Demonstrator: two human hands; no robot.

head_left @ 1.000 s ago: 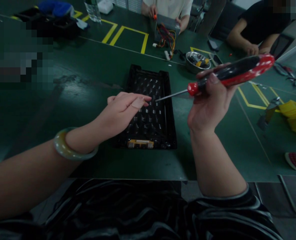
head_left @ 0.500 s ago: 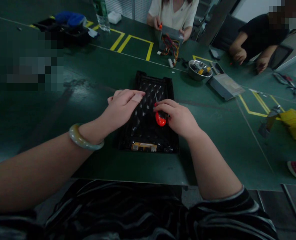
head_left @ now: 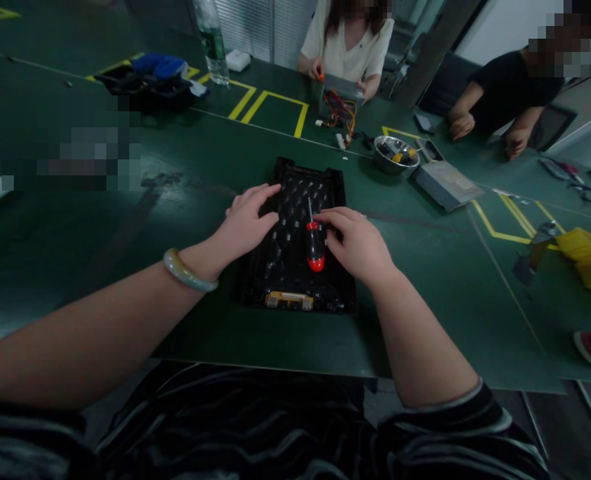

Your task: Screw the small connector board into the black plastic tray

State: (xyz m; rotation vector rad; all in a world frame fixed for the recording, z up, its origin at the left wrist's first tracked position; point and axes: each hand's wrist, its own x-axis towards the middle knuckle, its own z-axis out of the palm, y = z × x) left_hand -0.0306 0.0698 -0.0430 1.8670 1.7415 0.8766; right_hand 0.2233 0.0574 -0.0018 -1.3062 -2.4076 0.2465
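A black plastic computer panel [head_left: 288, 260] lies in front of me, with a small gold-coloured port board [head_left: 289, 301] at its near end. On the panel rests a red and black screwdriver [head_left: 316, 248], its shaft pointing away from me. My right hand [head_left: 358, 241] is just to the right of the screwdriver, fingers apart and no longer wrapped round the handle. Over the panel's left edge lies my left hand [head_left: 249, 223], fingers spread and nothing held; a bangle circles that wrist.
Beyond the panel stand a metal bowl of tools [head_left: 396, 157] and a grey metal box [head_left: 448, 185]. A person across the table holds a power supply [head_left: 342, 93] with loose cables. At right are yellow objects [head_left: 585, 257]; a bottle [head_left: 214, 50] stands far left.
My right hand has let go of the screwdriver, which now lies on the panel. The fingers of my left hand have spread apart. The camera view has shifted a little.
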